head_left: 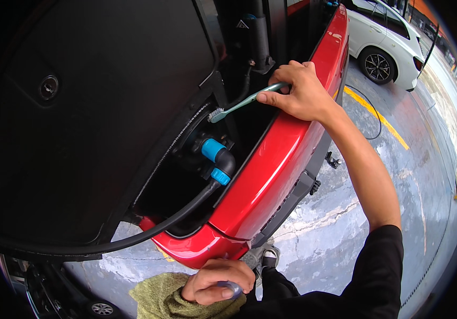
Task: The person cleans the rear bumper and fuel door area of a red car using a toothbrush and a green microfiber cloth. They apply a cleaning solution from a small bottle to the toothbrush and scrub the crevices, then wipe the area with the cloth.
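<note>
Between the thumb and fingers of my right hand [303, 90] is a pale green toothbrush [250, 100]. Its white bristles point left and lie at the edge of a black panel, by a whitish toothed seam [174, 143]; whether they press on it I cannot tell. Below the brush head, a black elbow fitting [225, 159] with bright blue collars joins a black hose [186, 212]. My left hand [219, 280], low in the view, is closed around a clear, rounded object [231, 288], mostly hidden. An olive-green towel [157, 295] hangs at that wrist.
A large black box panel with a round metal lock [48, 86] fills the left. Red glossy bodywork [271, 165] runs diagonally under my right wrist. A black cylinder [259, 45] stands behind. On the grey floor [324, 212] are a white car [382, 37] and a loose cable [380, 125].
</note>
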A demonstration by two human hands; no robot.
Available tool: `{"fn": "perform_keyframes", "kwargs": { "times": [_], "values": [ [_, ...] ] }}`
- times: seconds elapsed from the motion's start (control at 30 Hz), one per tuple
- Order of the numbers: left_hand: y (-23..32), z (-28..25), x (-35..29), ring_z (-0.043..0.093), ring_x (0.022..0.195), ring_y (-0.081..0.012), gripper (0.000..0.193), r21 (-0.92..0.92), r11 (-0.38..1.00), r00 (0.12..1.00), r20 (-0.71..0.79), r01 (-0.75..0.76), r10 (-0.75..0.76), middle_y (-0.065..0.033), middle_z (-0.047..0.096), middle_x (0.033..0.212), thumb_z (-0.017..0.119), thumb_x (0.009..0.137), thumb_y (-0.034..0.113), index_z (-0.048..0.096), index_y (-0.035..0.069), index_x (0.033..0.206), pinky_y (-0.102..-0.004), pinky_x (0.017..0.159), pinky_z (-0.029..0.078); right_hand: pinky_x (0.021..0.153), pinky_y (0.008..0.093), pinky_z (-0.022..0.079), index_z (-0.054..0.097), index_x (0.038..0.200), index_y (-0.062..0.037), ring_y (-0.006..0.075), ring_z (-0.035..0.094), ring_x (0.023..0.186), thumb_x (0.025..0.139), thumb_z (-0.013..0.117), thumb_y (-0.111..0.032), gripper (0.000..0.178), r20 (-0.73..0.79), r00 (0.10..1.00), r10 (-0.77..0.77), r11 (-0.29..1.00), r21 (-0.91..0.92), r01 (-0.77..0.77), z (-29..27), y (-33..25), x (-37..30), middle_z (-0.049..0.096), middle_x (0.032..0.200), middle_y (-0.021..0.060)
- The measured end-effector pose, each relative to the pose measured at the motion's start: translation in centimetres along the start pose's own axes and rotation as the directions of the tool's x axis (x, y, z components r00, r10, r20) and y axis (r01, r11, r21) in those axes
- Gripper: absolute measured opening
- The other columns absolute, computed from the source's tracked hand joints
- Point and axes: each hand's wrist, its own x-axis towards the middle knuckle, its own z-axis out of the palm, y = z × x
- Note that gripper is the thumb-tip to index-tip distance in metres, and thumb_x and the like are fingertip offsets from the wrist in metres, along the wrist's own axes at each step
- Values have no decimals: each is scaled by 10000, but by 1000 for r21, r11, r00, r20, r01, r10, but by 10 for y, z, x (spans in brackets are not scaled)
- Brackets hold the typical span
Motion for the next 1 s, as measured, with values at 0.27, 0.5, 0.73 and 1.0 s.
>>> {"fn": "perform_keyframes", "kwargs": {
  "times": [0.27,0.5,0.73,1.0],
  "values": [
    [-1,-3,0,672,866,-299,261,-2,1000,999,36,11,-11,-236,650,1047,576,949,144,647,-74,1072,-392,787,533,877,411,355,772,864,-35,252,594,863,794,780,-606,575,-19,999,28,1000,0,-28,8,3,5,667,750,107],
    [3,-1,-1,684,852,-342,304,45,998,999,8,42,-43,-244,673,956,556,923,142,665,-126,1015,-455,807,559,891,416,363,784,890,-31,256,610,848,792,780,-607,584,24,995,100,995,2,-100,8,0,7,667,745,116],
    [7,-2,-5,689,837,-345,322,45,996,997,-7,74,-74,-240,676,952,564,942,175,672,-120,1013,-457,806,560,897,422,369,782,895,-22,254,630,875,787,786,-597,585,216,941,259,962,24,-271,1,-16,10,675,734,123],
    [6,-1,-7,690,840,-353,320,45,997,998,-15,69,-68,-250,678,940,561,919,152,675,-133,1010,-457,816,563,860,401,352,760,879,-66,213,515,869,783,817,-499,447,-303,917,-257,960,-192,205,2,-14,9,579,773,25]
  ]
}}
